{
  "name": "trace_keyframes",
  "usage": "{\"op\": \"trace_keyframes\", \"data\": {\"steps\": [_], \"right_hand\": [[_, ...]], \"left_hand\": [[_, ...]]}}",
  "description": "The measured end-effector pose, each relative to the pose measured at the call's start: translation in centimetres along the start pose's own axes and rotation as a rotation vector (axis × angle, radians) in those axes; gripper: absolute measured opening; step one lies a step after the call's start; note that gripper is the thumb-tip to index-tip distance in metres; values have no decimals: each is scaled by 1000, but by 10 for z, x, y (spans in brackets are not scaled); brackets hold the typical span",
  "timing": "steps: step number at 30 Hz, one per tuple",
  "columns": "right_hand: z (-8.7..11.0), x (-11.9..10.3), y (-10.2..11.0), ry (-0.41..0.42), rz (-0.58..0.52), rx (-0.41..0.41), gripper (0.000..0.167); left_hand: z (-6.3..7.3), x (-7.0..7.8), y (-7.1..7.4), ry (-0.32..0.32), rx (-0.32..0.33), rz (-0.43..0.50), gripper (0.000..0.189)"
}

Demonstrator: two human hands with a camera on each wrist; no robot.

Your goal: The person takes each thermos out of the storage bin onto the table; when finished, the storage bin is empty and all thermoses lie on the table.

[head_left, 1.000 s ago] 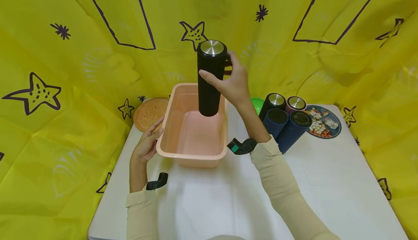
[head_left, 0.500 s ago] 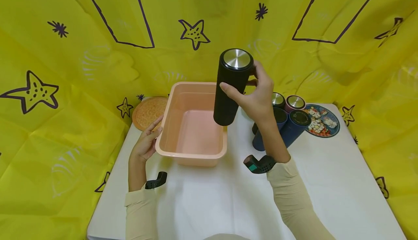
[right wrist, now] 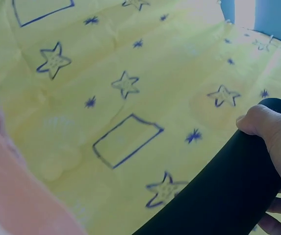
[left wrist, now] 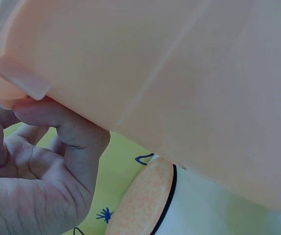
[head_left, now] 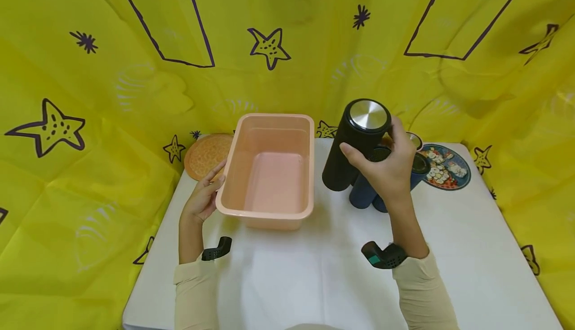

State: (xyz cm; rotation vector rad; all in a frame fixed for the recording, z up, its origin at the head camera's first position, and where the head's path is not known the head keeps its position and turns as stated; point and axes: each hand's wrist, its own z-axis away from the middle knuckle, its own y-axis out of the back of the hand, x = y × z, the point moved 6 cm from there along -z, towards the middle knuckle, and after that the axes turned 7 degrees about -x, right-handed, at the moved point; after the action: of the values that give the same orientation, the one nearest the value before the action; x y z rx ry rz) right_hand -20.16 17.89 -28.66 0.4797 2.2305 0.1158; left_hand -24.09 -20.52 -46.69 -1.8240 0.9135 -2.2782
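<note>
My right hand (head_left: 395,163) grips a black vacuum flask (head_left: 348,158) with a brushed steel lid disc, thumb on the near side. The flask leans, lid toward the right, and hangs in the air to the right of a peach plastic basin (head_left: 274,222). In the right wrist view the flask (right wrist: 223,181) shows as a dark cylinder under the thumb. My left hand (head_left: 203,201) holds the basin's left rim. The left wrist view shows the curled fingers of that hand (left wrist: 47,152) under the rim, by a small tab. Nothing lies inside the basin.
Behind the right hand stand more flasks, partly hidden: a dark blue one (head_left: 363,192), another blue one (head_left: 421,164) and a pink-rimmed one (head_left: 417,141). A patterned round plate (head_left: 455,170) lies right of them. A round orange mat (head_left: 204,153) lies behind the left hand.
My right hand has carried the black flask from over the basin to the right and down, beside the other flasks, tilting it more. The left hand and the basin stay put.
</note>
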Motion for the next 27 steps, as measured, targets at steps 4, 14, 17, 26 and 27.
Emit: {"op": "trace_keyframes", "data": {"steps": [4,14,17,26,27], "right_hand": [[15,13,10,-14,34,10,63],[53,51,27,-100,150,-9,69],[65,63,30,-120,166,-10,68],[93,86,35,-138,189,18,75],[95,86,35,-139,189,24,75]], "left_hand": [[-1,1,0,-4,-5,4,56],[-1,-2,1,-2,-4,19,54],[-1,-2,1,-6,-6,10,54],[-2,-2,1,-13,-10,5,53],[-2,-3,1,-12,-13,8,53]]}}
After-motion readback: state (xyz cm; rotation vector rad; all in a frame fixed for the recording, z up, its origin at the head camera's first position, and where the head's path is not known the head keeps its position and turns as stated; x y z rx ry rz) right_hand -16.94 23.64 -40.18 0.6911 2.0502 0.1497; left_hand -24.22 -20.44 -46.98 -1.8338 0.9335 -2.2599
